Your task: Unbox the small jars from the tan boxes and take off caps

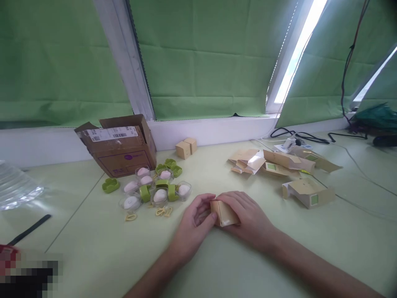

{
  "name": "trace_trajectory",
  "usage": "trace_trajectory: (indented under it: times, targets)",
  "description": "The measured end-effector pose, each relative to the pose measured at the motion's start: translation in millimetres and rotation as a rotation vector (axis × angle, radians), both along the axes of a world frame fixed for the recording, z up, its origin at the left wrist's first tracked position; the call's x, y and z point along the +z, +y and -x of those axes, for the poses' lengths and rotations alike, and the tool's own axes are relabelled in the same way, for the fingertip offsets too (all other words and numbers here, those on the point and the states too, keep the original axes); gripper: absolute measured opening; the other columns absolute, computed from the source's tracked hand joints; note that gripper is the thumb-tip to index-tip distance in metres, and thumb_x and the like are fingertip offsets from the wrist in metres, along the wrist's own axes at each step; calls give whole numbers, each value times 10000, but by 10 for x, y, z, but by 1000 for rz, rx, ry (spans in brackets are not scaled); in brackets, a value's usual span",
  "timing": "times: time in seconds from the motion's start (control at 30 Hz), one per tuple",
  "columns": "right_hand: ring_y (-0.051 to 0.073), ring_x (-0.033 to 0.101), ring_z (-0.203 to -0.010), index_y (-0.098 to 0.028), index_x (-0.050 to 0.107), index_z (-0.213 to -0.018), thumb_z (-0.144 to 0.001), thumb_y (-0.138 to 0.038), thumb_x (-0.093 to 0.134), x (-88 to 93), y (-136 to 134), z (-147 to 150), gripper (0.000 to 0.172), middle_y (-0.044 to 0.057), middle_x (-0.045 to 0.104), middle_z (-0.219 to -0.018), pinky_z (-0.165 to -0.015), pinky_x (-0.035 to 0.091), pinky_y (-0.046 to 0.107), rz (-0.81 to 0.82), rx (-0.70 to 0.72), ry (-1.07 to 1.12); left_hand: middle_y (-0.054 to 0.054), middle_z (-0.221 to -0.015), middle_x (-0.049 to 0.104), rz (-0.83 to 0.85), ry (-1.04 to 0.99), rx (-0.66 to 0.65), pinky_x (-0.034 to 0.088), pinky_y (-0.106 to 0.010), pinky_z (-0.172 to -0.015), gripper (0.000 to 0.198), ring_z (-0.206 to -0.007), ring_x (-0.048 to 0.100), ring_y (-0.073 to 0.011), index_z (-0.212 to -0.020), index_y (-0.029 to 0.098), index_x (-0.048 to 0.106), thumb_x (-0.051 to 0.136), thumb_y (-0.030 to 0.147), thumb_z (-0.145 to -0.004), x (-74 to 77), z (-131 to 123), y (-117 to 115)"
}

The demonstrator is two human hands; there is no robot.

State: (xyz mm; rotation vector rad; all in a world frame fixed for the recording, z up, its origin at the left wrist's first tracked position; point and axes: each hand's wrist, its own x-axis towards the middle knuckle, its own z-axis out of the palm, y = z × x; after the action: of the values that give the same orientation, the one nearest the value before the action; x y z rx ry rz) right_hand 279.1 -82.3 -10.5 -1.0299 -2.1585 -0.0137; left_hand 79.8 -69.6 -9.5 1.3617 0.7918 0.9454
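A small tan cardboard box (223, 214) lies on the pale green table (102, 248) between both my hands. My left hand (192, 229) curls round its left end with fingers pressed to it. My right hand (248, 217) covers its right side and top, fingers closed on it. A cluster of clear cases with white and pink items (155, 190) and green clips lies just left of my hands.
An open brown shipping carton (119, 145) stands at the back left. Two small tan boxes (185, 147) sit by the wall. Flattened and half-folded tan boxes (279, 163) lie to the right, one larger box (308, 192) nearest. Cables (297, 135) run along the back right.
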Motion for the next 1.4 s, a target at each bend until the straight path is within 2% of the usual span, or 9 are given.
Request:
trace_trajectory:
  times: [0.23, 0.4, 0.67, 0.87, 0.97, 1.07, 1.13, 1.3, 1.4]
  targets:
    - [302, 653, -1143, -238, 511, -1366, -932, -347, 673, 45, -26, 13, 475, 143, 689, -1246, -925, 568, 478, -2, -13, -60, -116, -1194, 680, 20, -32, 8, 558, -383, -966, 386, -1091, 675, -239, -1139, 172, 600, 741, 369, -839, 78, -18, -38]
    - [302, 672, -1073, -204, 522, -1351, -915, -466, 704, 10, 14, 10, 540, 149, 714, -1188, -899, 565, 473, -127, 81, -84, -75, -1076, 690, 27, 8, 0, 572, -335, -865, 309, -992, 692, -204, -1068, 178, 567, 717, 269, -814, 58, -61, -43]
    - [280, 674, -1065, -145, 493, -1428, -994, -357, 598, 19, 4, 50, 494, 148, 729, -1159, -890, 562, 440, -260, 171, -184, 21, -866, 578, -112, 134, 108, 491, -230, -696, 323, -788, 581, -126, -1029, 209, 489, 554, 87, -736, 49, -123, -172]
    - [271, 689, -997, -170, 545, -1371, -982, -386, 617, 29, 4, -5, 451, 137, 734, -1134, -857, 567, 427, -231, 183, -208, 25, -836, 624, -131, 167, 87, 399, -199, -565, 307, -639, 518, -104, -1060, 214, 495, 511, 111, -771, 37, -46, -154]
    - [263, 697, -1007, -192, 551, -1351, -940, -451, 672, 9, 27, -70, 501, 125, 733, -1136, -873, 570, 411, -169, 206, -154, -36, -1034, 691, -116, 173, 109, 413, -202, -564, 244, -710, 598, -117, -1075, 210, 533, 526, 163, -836, 40, -29, -138]
    - [261, 695, -1017, -201, 550, -1309, -881, -487, 742, -10, 47, -105, 550, 122, 730, -1139, -883, 575, 408, -122, 192, -65, -105, -1326, 609, -286, 190, 185, 512, -254, -733, 202, -1120, 633, -214, -1110, 215, 590, 549, 222, -912, 27, -32, -151]
    - [262, 696, -1004, -210, 545, -1283, -857, -498, 766, -20, 60, -114, 559, 120, 731, -1131, -863, 583, 410, -99, 167, -16, -107, -1347, 588, -482, 277, 260, 519, -307, -853, 181, -1239, 576, -236, -1081, 222, 621, 502, 187, -949, 11, -25, -162]
    - [264, 712, -980, -243, 542, -1261, -878, -483, 748, -30, 91, -152, 496, 105, 735, -1105, -831, 598, 408, -52, 123, 21, -72, -1151, 680, -991, 535, 262, 425, -392, -980, 366, -1127, 593, -224, -1049, 231, 642, 406, -2, -894, 12, 2, -187]
    - [263, 713, -999, -238, 534, -1265, -873, -476, 757, -25, 96, -173, 510, 108, 737, -1114, -852, 595, 404, -77, 131, 0, -69, -1121, 696, -1063, 618, 240, 397, -401, -934, 384, -1064, 600, -227, -1077, 215, 625, 432, -19, -842, 61, 3, -221]
